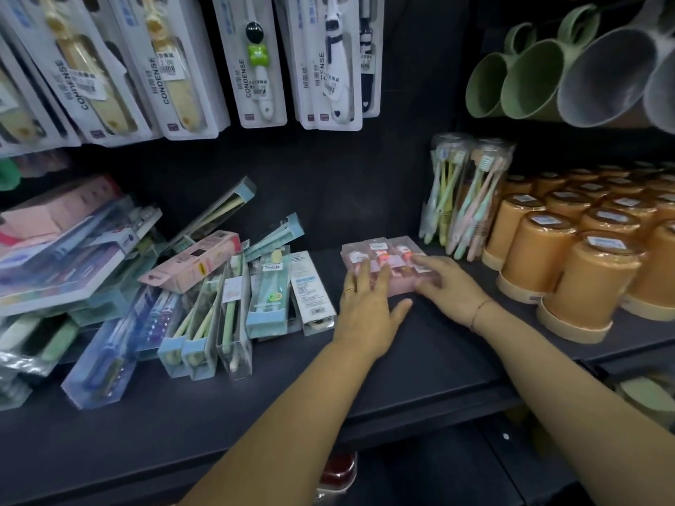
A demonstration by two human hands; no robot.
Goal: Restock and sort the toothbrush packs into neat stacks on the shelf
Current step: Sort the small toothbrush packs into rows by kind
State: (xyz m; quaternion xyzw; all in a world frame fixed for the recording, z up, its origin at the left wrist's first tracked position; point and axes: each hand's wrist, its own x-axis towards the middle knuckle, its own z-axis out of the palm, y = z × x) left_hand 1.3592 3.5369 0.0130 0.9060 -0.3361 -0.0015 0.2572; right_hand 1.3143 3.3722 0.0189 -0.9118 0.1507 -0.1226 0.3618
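Looks like the squaring-up step. The left hand [365,304] and right hand [449,286] lie flat on the pink packs [383,254], fingers spread, pressing rather than gripping. The packs sit on the dark shelf [420,359], right under the fingers. My guess for the next move is a pack from the messy pile [219,297] left of the left hand. Orange cups [569,272] crowd the right side, and hanging packs [255,67] are overhead.

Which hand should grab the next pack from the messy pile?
Probably the left. The left hand lies on the pink packs nearest the pile; the right hand is on their far side, by the orange cups.
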